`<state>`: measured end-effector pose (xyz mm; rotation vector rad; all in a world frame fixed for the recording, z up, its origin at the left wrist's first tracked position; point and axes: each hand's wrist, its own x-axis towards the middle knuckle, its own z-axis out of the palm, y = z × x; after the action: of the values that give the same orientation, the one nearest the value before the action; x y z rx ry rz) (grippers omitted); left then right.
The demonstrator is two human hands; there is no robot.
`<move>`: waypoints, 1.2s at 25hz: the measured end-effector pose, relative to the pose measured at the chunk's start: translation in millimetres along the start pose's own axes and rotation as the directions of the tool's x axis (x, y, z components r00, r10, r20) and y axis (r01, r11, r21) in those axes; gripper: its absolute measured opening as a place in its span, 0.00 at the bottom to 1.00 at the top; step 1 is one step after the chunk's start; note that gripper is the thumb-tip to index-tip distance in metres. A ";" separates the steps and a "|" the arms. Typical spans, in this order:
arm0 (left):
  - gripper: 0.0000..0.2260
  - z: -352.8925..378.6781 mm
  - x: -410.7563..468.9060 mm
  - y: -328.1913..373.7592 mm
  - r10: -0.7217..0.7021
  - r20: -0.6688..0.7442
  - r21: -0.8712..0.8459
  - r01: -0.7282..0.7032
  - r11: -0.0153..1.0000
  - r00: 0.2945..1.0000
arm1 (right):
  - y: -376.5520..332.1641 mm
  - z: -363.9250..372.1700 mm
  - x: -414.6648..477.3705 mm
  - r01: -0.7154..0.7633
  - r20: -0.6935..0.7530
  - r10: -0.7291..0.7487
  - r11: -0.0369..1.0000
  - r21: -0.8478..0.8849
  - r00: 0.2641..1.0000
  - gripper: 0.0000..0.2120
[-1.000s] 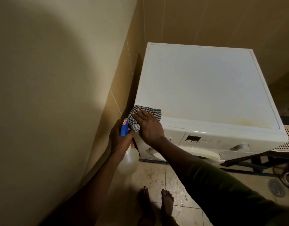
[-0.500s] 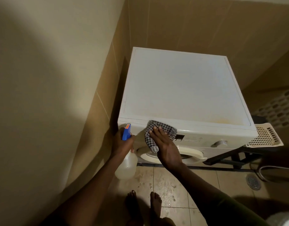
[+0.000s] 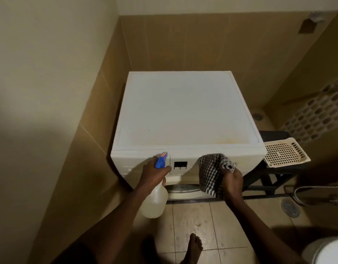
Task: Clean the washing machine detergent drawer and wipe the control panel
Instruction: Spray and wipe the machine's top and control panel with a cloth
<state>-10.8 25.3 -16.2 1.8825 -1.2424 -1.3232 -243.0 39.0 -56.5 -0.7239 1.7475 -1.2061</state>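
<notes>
Two hands are working at the front of the washing machine (image 3: 183, 111), so let's sweep across. At the far left of the fascia sits the detergent drawer (image 3: 137, 161), closed and flush, with nothing pulled out. Right in front of it, the left hand (image 3: 154, 177) is curled round the neck of the spray bottle (image 3: 154, 202), a finger by the blue trigger head (image 3: 161, 161) and the nozzle aimed at the fascia. The bottle looks only partly full of clear liquid. Next comes the control panel (image 3: 191, 161) with its small dark display (image 3: 180, 165) bare in the middle. Then the checked cloth (image 3: 212, 172) hangs over the panel's right end, hiding whatever sits under it. Whether it is pressed on or just hanging in front, I can't tell. The right hand (image 3: 232, 182) grips it bunched at the lower corner. This reads to me as the panel wipe, with the drawer not yet opened. To do it well, I'd mist the cloth rather than the display, since liquid near those buttons looks risky. I'd then flatten the cloth under the palm and draw it in one even pass along the panel. Off to the right, a perforated basket (image 3: 284, 153) sits beside the machine, with a floor drain (image 3: 290, 207) below.
</notes>
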 end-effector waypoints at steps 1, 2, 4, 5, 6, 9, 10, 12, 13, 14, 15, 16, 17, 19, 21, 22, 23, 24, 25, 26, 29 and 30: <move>0.11 9.7 -0.2 7.2 0.019 0.000 0.013 -0.019 1.000 1.000 | -7.7 -9.2 12.1 -0.028 -0.048 0.031 0.998 0.064 0.998 0.13; 0.11 18.3 0.9 11.5 0.026 -0.005 0.011 -0.026 1.000 1.000 | -14.7 -16.5 21.2 -0.032 -0.087 0.042 0.993 0.112 0.995 0.15; 0.09 32.3 -0.1 17.9 0.019 -0.023 -0.014 -0.019 1.000 1.000 | -22.8 -30.4 31.1 -0.031 -0.154 0.059 0.984 0.176 0.986 0.17; 0.09 37.6 -1.4 20.8 0.005 -0.034 -0.029 -0.006 1.000 0.999 | -24.0 -38.4 32.4 -0.034 -0.177 0.067 0.982 0.185 0.982 0.16; 0.09 41.7 -1.1 22.3 -0.009 -0.048 -0.035 0.007 0.999 0.999 | -23.8 -45.6 32.8 -0.033 -0.197 0.069 0.983 0.181 0.978 0.15; 0.05 52.9 -0.1 22.0 -0.048 -0.082 -0.016 0.047 0.999 0.995 | -19.9 -60.2 32.3 -0.017 -0.254 0.056 0.988 0.155 0.965 0.16; 0.06 56.2 1.6 21.6 -0.043 -0.090 0.005 0.043 0.999 0.995 | -22.0 -62.7 32.2 -0.003 -0.265 0.046 0.987 0.160 0.963 0.16; 0.07 63.0 1.6 26.2 -0.004 -0.076 0.043 0.008 0.999 0.997 | -28.1 -64.9 36.1 0.019 -0.271 0.025 0.987 0.160 0.962 0.16; 0.08 66.3 2.1 29.6 0.015 -0.060 0.056 -0.012 0.998 0.998 | -32.4 -64.7 37.8 0.027 -0.273 0.019 0.986 0.162 0.962 0.15; 0.08 70.5 2.5 33.6 0.027 -0.040 0.069 -0.024 0.997 0.999 | -37.0 -65.2 39.5 0.038 -0.273 0.009 0.985 0.166 0.962 0.15; 0.09 75.9 2.0 38.6 0.026 -0.017 0.071 -0.024 0.997 1.000 | -41.3 -66.6 41.3 0.046 -0.273 0.002 0.984 0.171 0.962 0.15; 0.11 81.0 2.3 42.5 0.022 -0.002 0.068 -0.022 0.997 1.000 | -46.4 -67.7 42.4 0.055 -0.270 -0.005 0.983 0.176 0.963 0.15; 0.13 85.8 2.2 47.1 0.018 0.007 0.062 -0.018 0.998 1.000 | -50.6 -68.7 44.4 0.063 -0.266 -0.013 0.982 0.180 0.964 0.15; 0.11 93.9 2.6 55.2 0.018 0.023 0.055 -0.019 0.998 1.000 | -54.9 -71.0 49.5 0.082 -0.271 -0.033 0.982 0.172 0.962 0.14; 0.10 99.9 3.8 59.6 0.033 0.052 0.067 -0.037 0.997 0.998 | -56.2 -73.5 53.6 0.091 -0.284 -0.038 0.980 0.177 0.958 0.15; 0.10 103.3 4.6 60.7 0.035 0.066 0.078 -0.040 0.996 0.997 | -56.0 -74.8 54.9 0.093 -0.294 -0.037 0.979 0.179 0.955 0.15; 0.10 107.0 5.4 61.3 0.036 0.075 0.093 -0.043 0.995 0.996 | -56.5 -76.3 55.4 0.089 -0.304 -0.029 0.979 0.184 0.952 0.16; 0.09 110.9 5.7 62.2 0.039 0.081 0.112 -0.048 0.993 0.996 | -57.3 -78.4 55.5 0.089 -0.310 -0.025 0.977 0.193 0.950 0.18; 0.09 114.3 5.5 63.0 0.040 0.085 0.129 -0.051 0.990 0.996 | -58.8 -80.6 55.6 0.091 -0.317 -0.022 0.974 0.205 0.948 0.19; 0.09 117.5 5.5 63.3 0.042 0.087 0.129 -0.053 0.990 0.995 | -61.2 -83.9 55.3 0.096 -0.326 -0.022 0.972 0.213 0.945 0.19; 0.09 124.7 7.4 63.4 0.048 0.077 0.085 -0.054 0.995 0.996 | -70.4 -91.6 54.9 0.130 -0.354 -0.050 0.970 0.206 0.934 0.14; 0.09 125.3 9.2 64.0 0.042 0.059 0.073 -0.046 0.996 0.997 | -73.6 -93.1 54.5 0.155 -0.358 -0.080 0.971 0.185 0.930 0.13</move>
<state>-149.4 -0.4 -16.9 1.8679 -1.3718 -1.3340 -351.6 7.0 8.5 -0.5162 1.8396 -1.6564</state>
